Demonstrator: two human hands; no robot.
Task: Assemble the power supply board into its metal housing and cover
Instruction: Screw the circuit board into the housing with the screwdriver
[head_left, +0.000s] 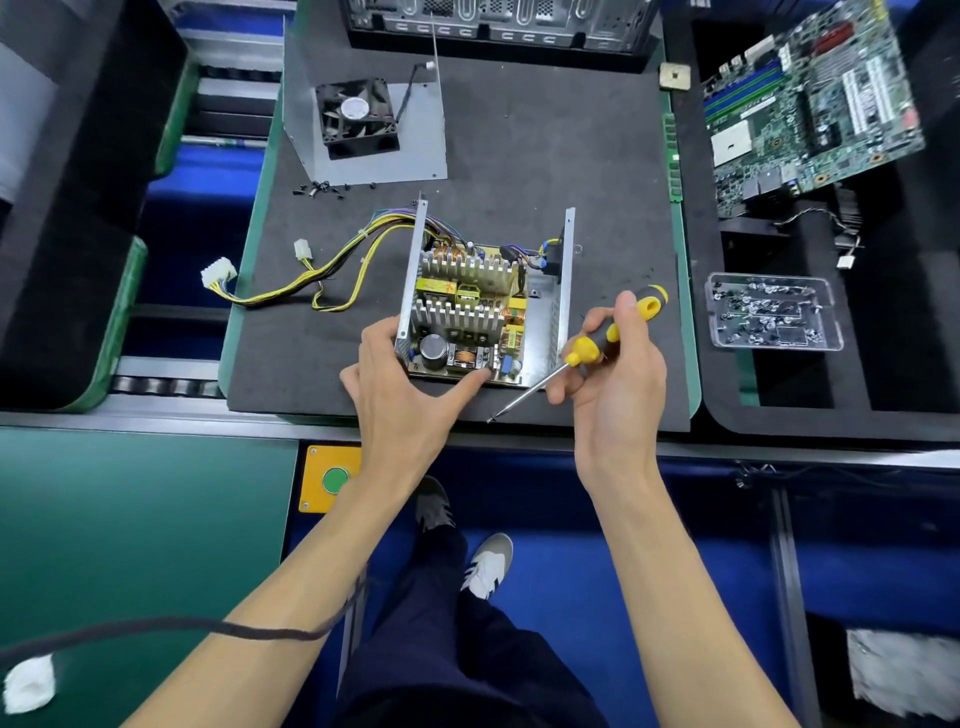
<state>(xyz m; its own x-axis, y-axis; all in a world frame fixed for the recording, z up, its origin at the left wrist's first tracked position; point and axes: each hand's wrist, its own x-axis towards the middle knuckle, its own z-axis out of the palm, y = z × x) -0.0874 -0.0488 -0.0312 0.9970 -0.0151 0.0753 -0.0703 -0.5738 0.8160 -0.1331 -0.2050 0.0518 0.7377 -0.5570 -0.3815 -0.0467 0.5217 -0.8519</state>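
The power supply board (467, 306), with heatsinks and coils, lies inside the open metal housing (563, 291) on the dark mat. My left hand (400, 384) holds the housing's near left corner, thumb on the board's front edge. My right hand (618, 364) grips a yellow-and-black screwdriver (597, 343), its tip pointing down-left just off the housing's near right corner. The metal cover (421, 135) stands at the back left with a black fan (358, 117) on it. A yellow and black cable bundle (311, 275) with white plugs trails left from the housing.
Loose black screws (322, 189) lie in front of the cover. A clear tray (774, 312) of screws sits to the right, a green motherboard (810, 104) behind it. A computer case (493, 23) stands at the back. A green button (335, 480) is on the bench front.
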